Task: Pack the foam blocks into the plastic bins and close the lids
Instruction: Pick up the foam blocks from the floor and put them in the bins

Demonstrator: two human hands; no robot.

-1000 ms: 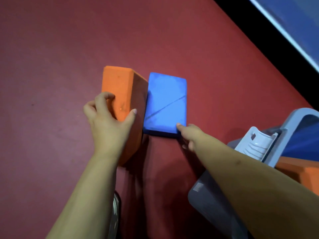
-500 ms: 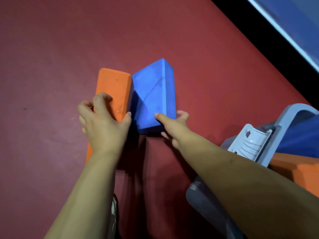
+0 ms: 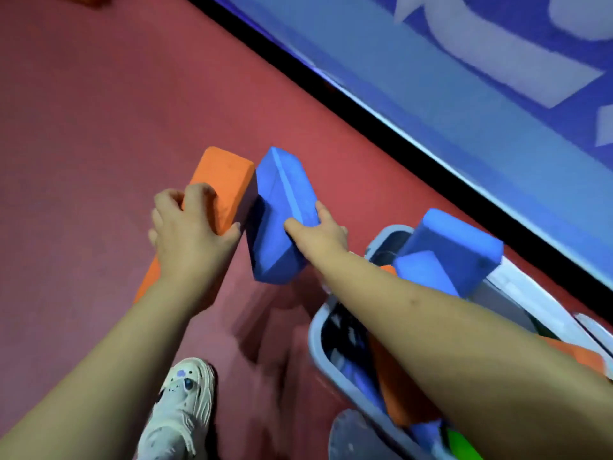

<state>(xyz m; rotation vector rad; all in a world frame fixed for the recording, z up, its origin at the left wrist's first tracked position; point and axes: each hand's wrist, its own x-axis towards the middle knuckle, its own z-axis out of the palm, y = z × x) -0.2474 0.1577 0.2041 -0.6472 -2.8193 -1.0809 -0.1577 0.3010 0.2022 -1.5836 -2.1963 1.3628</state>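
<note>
- Bin (image 3: 318,330): holds blue and orange blocks, one blue block (image 3: 454,250) sticking out.
- Left hand (image 3: 192,234) grips one orange block (image 3: 220,184); right hand (image 3: 318,234) grips one blue block (image 3: 282,214).

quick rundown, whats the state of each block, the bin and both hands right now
orange block: gripped by the left hand, on its narrow side
blue block: gripped by the right hand, tilted, beside the orange block
second blue block: sticking up out of the bin
bin: open, with blocks inside
</note>
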